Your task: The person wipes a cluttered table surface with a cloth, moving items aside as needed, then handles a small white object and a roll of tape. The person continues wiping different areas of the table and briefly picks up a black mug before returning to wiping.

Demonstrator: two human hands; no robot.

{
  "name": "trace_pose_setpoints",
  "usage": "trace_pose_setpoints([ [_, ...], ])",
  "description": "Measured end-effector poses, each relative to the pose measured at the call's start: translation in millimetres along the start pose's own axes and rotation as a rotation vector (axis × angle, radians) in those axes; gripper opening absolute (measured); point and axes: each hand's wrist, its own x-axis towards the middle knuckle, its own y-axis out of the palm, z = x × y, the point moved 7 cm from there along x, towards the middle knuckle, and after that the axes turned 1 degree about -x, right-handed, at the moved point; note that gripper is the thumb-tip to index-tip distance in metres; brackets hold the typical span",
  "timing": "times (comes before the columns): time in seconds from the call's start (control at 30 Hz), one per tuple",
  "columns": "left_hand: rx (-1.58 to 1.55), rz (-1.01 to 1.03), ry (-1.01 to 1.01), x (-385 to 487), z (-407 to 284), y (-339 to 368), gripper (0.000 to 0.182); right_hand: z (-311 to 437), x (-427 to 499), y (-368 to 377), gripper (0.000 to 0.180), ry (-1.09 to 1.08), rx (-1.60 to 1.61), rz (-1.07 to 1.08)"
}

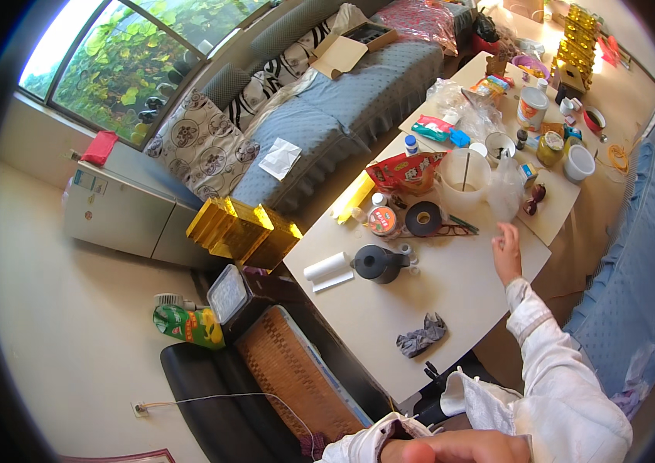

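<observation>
My right hand (507,252) is over the right edge of the white table (466,289), its fingers bent and close to a translucent plastic bag (506,188). At the bottom edge of the view lies my left hand (460,447), close to the camera and partly cut off; whether it holds anything is hidden. On the table before me are a dark electric kettle (378,264), a white paper roll (327,267) and a crumpled grey cloth (422,335). Beyond the kettle are a roll of black tape (423,219), eyeglasses (456,230) and a lidded jar (383,221).
Farther along the table stand a translucent bucket (465,173), a red food pouch (405,172), a large can (532,109) and sunglasses (534,199). A black chair (212,399) is at the left, a blue-covered sofa (628,278) at the right. A white cord (217,397) hangs from the wall.
</observation>
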Motion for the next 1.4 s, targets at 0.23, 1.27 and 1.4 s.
trace_pose_setpoints([
  [0.23,0.11,-0.037,0.2,27,-21,18,0.081,-43,-87,19,0.028,0.071,-0.047,0.179],
  [1.27,-0.015,0.394,-0.409,-164,-142,170,0.091,44,-340,32,0.016,0.104,-0.154,0.174],
  [1.4,-0.155,0.469,-0.43,-152,-129,167,0.089,27,-321,22,0.017,0.078,-0.212,0.152],
])
